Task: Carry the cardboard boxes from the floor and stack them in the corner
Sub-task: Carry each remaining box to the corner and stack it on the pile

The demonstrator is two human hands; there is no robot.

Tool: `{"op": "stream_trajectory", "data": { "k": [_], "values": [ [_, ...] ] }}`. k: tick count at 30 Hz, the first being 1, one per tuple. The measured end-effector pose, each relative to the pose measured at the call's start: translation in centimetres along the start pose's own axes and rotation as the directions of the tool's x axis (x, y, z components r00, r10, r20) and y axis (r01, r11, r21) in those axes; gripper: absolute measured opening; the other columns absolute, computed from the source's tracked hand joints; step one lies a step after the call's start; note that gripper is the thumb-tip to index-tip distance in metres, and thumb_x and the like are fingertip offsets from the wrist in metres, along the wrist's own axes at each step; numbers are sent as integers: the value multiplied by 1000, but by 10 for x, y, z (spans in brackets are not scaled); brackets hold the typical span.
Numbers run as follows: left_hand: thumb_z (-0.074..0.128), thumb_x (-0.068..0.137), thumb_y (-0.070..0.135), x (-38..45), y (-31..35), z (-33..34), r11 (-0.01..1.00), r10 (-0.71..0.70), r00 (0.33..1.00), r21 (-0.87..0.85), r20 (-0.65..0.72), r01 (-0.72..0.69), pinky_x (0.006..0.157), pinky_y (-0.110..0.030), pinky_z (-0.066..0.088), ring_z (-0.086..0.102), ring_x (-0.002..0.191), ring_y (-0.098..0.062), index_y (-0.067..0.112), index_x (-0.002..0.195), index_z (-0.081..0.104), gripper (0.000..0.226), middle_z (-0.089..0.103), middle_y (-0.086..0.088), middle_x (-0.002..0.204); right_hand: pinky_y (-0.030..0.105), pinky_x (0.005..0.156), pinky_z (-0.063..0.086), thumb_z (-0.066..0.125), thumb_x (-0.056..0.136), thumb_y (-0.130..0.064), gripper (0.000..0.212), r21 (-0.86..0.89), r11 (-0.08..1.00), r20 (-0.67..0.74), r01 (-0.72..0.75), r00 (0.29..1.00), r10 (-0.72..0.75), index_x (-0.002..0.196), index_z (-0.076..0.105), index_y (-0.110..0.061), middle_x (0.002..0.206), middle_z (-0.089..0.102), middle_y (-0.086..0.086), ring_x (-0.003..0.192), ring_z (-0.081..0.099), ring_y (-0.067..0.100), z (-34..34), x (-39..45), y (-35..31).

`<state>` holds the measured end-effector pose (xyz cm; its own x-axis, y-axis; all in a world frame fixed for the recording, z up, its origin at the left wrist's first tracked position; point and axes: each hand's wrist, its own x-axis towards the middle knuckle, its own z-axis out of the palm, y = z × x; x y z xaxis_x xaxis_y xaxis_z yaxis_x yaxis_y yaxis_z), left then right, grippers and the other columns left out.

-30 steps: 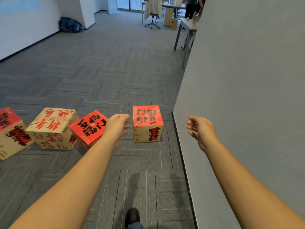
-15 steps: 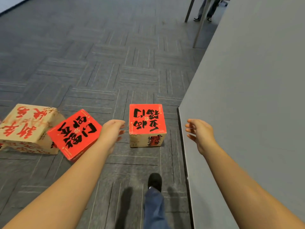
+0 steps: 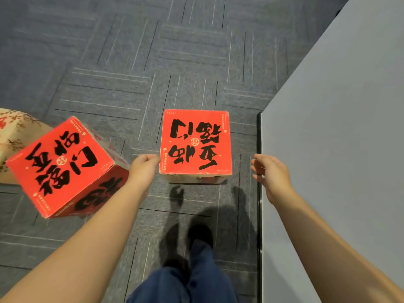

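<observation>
Grey carpet floor (image 3: 131, 62) beside a grey wall (image 3: 338, 127). The red-topped box (image 3: 195, 142) sits on the floor, between the left hand (image 3: 144, 166), loosely curled and empty, and the right hand (image 3: 270, 171), relaxed and empty. A one-sided grab could tip it, or knuckles could scrape the wall.

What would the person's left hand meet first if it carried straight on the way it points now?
Probably the left edge of the square red-topped cardboard box beside the wall: the left hand already appears level with its near-left corner, though height above it is unclear from one view.
</observation>
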<state>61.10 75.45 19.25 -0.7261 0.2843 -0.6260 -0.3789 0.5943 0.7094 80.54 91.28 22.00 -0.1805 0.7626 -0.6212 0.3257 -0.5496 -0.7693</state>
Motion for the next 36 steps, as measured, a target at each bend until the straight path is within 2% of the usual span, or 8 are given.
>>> {"op": "stream_trajectory", "data": {
  "k": [4,7,9,11,13,19,24,36],
  "values": [
    [49,93,12,60,-56,24,1000,8,998,-26,-57,-9,87,-27,35,48,100,-16,14,97,60,11,55,-3,102,27,74,41,53,91,-14,16,-28,999,-30,-18,999,17,77,60,-18,79,57,-2,82,54,15,14,73,69],
    [49,94,12,112,-98,44,999,24,996,-36,-83,-27,102,-32,34,47,123,-22,4,130,49,37,52,-9,130,30,86,40,51,92,-12,22,-61,998,-63,14,998,-18,111,62,-10,107,61,3,107,54,20,28,127,121],
    [49,94,14,146,-124,56,999,35,997,-35,-66,-37,105,-33,33,46,123,-19,5,136,42,44,50,-7,133,27,88,37,50,93,-11,36,-97,995,-65,30,997,-36,129,52,-7,129,55,8,117,50,19,39,158,150],
    [49,94,15,177,-146,67,997,40,999,-61,-29,-42,90,-28,42,55,104,-15,6,132,46,39,57,-4,119,22,78,37,49,93,-11,43,-97,995,-50,32,998,-37,136,45,-7,138,49,9,102,51,14,49,182,174],
    [48,95,15,199,-164,78,992,49,999,-120,0,-49,70,-22,42,56,83,-10,7,125,50,32,60,-5,105,19,63,35,48,94,-13,45,-73,997,-15,22,1000,-23,138,42,-8,134,52,8,91,50,10,57,202,196],
    [47,96,20,214,-184,90,953,25,999,-302,47,-10,68,-27,34,50,76,-7,29,110,47,17,58,9,90,25,61,39,48,94,-18,19,90,996,49,3,999,-8,112,50,-24,84,57,-9,73,51,6,73,217,219],
    [46,96,17,184,-168,78,937,21,997,-349,75,6,69,-30,39,52,76,-12,26,103,50,12,59,5,87,24,59,37,50,93,-17,13,116,993,26,16,999,-19,82,53,-23,76,56,-7,64,49,7,70,190,197],
    [50,94,18,-17,21,-42,897,127,991,-421,-46,-134,85,-43,40,53,77,-10,31,109,49,20,60,10,87,24,57,34,50,92,-20,8,144,986,1,83,996,-84,87,54,-25,69,53,-8,59,46,7,37,-24,-13]
  ]
}}
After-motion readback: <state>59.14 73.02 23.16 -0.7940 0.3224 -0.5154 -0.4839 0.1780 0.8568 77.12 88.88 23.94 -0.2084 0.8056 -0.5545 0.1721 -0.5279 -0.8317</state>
